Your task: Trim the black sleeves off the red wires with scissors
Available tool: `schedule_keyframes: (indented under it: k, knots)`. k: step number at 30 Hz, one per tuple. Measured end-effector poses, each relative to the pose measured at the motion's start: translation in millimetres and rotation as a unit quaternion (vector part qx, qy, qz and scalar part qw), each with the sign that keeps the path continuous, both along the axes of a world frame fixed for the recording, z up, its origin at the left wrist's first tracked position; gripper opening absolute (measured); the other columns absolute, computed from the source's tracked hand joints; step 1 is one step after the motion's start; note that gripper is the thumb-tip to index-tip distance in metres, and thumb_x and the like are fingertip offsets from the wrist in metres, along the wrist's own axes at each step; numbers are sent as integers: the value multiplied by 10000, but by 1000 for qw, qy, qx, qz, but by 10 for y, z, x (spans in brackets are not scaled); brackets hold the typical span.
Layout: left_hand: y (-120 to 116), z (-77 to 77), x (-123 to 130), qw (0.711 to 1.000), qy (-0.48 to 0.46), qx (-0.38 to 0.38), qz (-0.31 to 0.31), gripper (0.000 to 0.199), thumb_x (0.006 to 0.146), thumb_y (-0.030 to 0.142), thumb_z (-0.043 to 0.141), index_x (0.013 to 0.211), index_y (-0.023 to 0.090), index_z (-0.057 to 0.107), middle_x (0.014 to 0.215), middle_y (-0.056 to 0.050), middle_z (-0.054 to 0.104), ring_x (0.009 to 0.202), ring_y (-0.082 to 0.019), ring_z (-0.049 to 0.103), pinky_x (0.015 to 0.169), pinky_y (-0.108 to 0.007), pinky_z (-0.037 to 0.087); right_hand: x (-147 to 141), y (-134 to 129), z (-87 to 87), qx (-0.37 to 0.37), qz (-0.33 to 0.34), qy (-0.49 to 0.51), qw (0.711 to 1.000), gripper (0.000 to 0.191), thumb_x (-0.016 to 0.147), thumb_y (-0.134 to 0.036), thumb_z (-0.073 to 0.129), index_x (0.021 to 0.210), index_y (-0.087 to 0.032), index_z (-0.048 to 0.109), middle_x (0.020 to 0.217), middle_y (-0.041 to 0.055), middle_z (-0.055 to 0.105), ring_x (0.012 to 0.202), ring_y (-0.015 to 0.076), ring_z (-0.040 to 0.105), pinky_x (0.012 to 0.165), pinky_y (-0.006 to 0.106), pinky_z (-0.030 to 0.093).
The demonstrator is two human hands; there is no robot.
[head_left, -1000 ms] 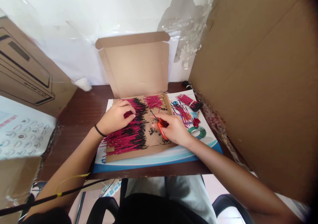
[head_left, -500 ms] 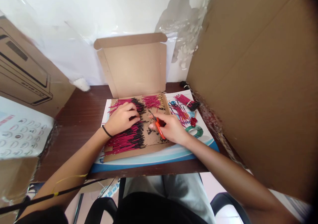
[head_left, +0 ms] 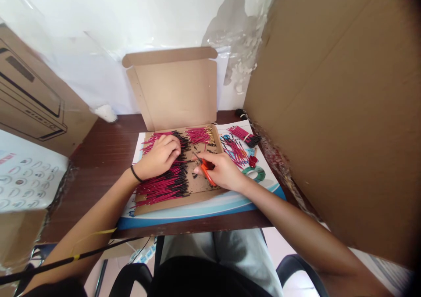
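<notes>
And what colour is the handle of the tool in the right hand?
The handle is orange; the head view shows it best.

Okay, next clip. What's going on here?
The person's right hand holds an orange-handled tool over an open cardboard box, where black scraps lie scattered. The left hand is curled over a mass of pink-and-black wires along the box's left side; whether it grips any is hidden. Outside the box, on the right, lie a banded bundle and a green ring.
</notes>
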State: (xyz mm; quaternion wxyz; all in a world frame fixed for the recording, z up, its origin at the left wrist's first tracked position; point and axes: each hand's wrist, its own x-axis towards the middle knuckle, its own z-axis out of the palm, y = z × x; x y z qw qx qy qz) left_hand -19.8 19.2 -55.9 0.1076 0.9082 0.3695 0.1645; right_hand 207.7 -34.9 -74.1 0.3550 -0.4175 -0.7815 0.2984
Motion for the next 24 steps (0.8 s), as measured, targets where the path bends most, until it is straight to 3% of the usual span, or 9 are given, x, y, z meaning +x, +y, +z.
schedule_keyframes:
  k: [4,8,10,12,14,17,21,24]
  knots:
    - [35,151,-141,995,-97,-33,-18,191,923,229,396,778,186,513,924,-65,572,967,-193,523,921,-374,407,3,2,4,-14,1,-3,1000,353,804,-371,687,1078,-149,710,599,-40,596,537,83,472,565,189,386]
    - [80,173,-235,969,-231,-89,-5,221,912,331,480,764,179,541,943,-77,590,931,-192,552,877,-357,433,4,3,4,-23,6,6,1000,356,803,-328,694,1116,-159,698,627,-32,648,535,79,504,568,184,394]
    - [69,162,-190,925,-354,-138,12,243,893,380,534,759,178,540,875,-69,597,855,-178,560,797,-325,452,-2,1,-4,-15,2,9,1000,344,803,-330,692,1101,-157,704,621,-32,644,540,81,515,572,188,404]
    - [31,156,-69,838,-501,-214,15,246,863,397,589,763,185,515,692,-12,541,642,-126,497,620,-258,427,-10,-4,-15,2,-23,14,1000,323,801,-343,692,1064,-157,718,611,-32,635,543,86,520,570,194,417]
    - [-21,148,101,776,-534,-336,-1,216,839,378,636,825,193,526,566,37,467,510,-90,395,508,-209,349,-17,-17,-18,27,-67,19,997,312,796,-350,693,1045,-163,727,621,-25,649,546,96,537,574,205,444]
    - [-102,80,351,737,-521,-430,20,214,816,362,674,840,176,571,610,23,512,498,-61,390,456,-172,286,-2,-41,4,76,-115,27,990,291,810,-327,677,1063,-193,725,781,12,730,623,120,622,640,230,508]
    - [-181,-145,495,728,-537,-422,52,256,771,398,711,844,171,617,678,6,570,531,-59,436,477,-187,326,61,-54,60,119,-145,-2,982,301,826,-245,645,1122,-220,694,999,33,749,769,145,696,737,247,542]
    - [-217,-292,475,770,-504,-385,68,253,770,392,717,868,170,646,744,-11,618,573,-70,485,536,-215,386,90,-45,88,136,-172,-48,975,287,818,-196,628,1096,-208,698,971,37,756,772,159,707,717,248,541]
